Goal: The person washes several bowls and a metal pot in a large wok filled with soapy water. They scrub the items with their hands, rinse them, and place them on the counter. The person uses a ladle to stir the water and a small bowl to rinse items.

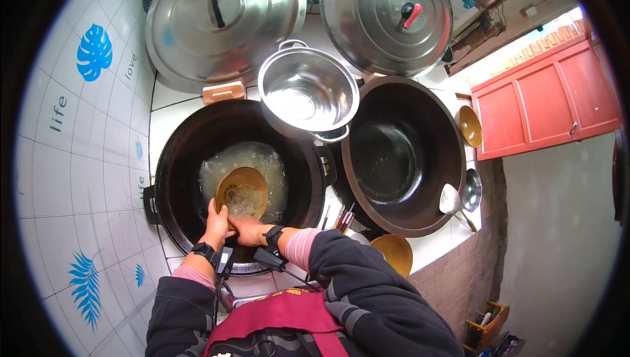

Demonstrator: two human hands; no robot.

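Observation:
A brown bowl (pixel 248 175) with water in it is tilted over the left dark wok (pixel 182 175). My left hand (pixel 215 226) grips the bowl's near left edge, its thumb on the rim. My right hand (pixel 247 230) is at the bowl's near rim, partly blurred; its fingertips are hidden, so its grip cannot be made out. Cloudy water (pixel 273 160) covers the bottom of the left wok. Both wrists wear black bands.
A steel pot (pixel 305 96) stands behind, between the left wok and a larger dark pan (pixel 403 155). Two big steel lids (pixel 256 27) lean at the back. A spatula (pixel 449 200) rests on the pan's right rim. Another brown bowl (pixel 393 253) sits near the counter's front.

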